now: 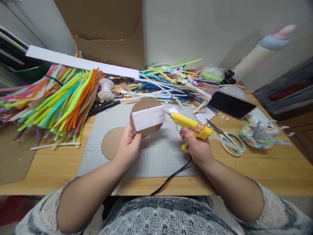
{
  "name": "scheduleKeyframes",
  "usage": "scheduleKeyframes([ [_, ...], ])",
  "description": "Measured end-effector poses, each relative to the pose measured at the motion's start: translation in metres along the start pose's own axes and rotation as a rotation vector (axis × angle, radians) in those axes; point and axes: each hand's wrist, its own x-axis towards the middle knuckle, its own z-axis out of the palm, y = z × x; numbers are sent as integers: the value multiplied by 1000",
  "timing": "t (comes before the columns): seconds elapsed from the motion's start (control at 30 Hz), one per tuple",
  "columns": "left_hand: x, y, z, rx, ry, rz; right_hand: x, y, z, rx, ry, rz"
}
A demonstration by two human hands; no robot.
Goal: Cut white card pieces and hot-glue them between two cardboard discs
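My left hand (pixel 130 140) pinches the lower left edge of a round cardboard disc (pixel 146 103), holding it tilted above the mat. Across the disc's face lies a white rectangular piece (pixel 146 119) with thin raised lines and small dots of what looks like glue. A yellow hot glue gun (pixel 187 121) is gripped in my right hand (pixel 197 145). Its metal nozzle points left, close to the right end of the white piece; whether they touch I cannot tell. A second cardboard disc (pixel 111 143) lies on the grey cutting mat (pixel 156 160), partly behind my left hand.
Bundles of colourful pipe cleaners (pixel 66 101) fill the left side, and loose ones (pixel 161 85) spread along the back. Scissors (pixel 227 138), a phone (pixel 231 104) and a pastel fuzzy piece (pixel 259 135) lie right. A ribbon spool (pixel 106 89) stands behind the mat. The gun's black cord (pixel 171 176) crosses the front edge.
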Motion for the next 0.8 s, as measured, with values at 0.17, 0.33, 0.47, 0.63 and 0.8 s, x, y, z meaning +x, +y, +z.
scheduleKeyframes([
  [0.17, 3, -3, -4, -55, 67, 25, -3, 1, 0, -6, 1, 27],
  [0.33, 3, -2, -5, -73, 92, 54, -6, 5, 0, -51, 8, 108],
  [0.47, 2, -1, -4, -57, 112, 60, -5, 7, 1, -56, -20, 126],
  [0.63, 2, 1, -5, -21, 119, 103, -5, 10, 1, -31, -82, 121],
  [0.8, 2, 1, -2, -27, 64, 38, -12, 20, -1, 108, -124, 12],
])
